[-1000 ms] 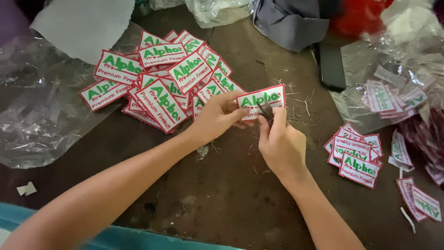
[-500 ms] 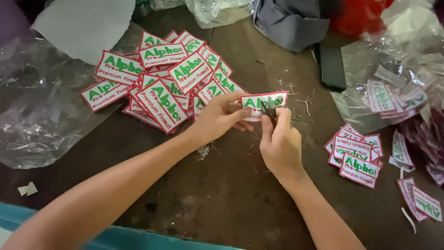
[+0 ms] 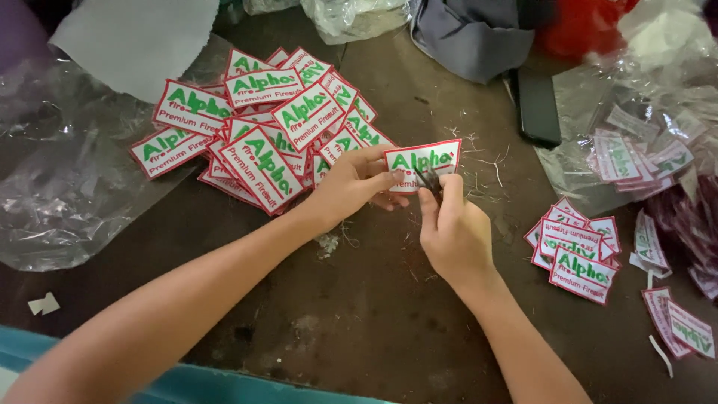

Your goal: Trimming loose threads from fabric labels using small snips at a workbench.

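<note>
The left hand point(image 3: 351, 187) has its fingers closed round the left end of a single patch point(image 3: 423, 161), a white embroidered rectangle with a red border and green lettering, holding it just above the bench point(image 3: 336, 329) near the middle. The right hand point(image 3: 452, 232) is curled shut close against it, pinching a small dark tool point(image 3: 431, 179) at the lower edge of the patch; the tool is too small to make out clearly, though it looks like little snips. The two hands nearly touch.

Just to the left of them, a big pile of patches point(image 3: 262, 127) of the same kind is fanned out across the brown bench, overlapping one another. Loose bits of thread point(image 3: 486, 161) lie scattered on the bench right of the held patch. Further right sits a smaller stack of patches point(image 3: 576, 251), some face down. Beyond that, more patches lie in and around a clear plastic bag point(image 3: 636, 120). A dark flat object point(image 3: 537, 105) lies near the top, beside grey cloth point(image 3: 471, 34). On the far left, crumpled clear plastic sheet point(image 3: 60, 194) covers the bench edge.
</note>
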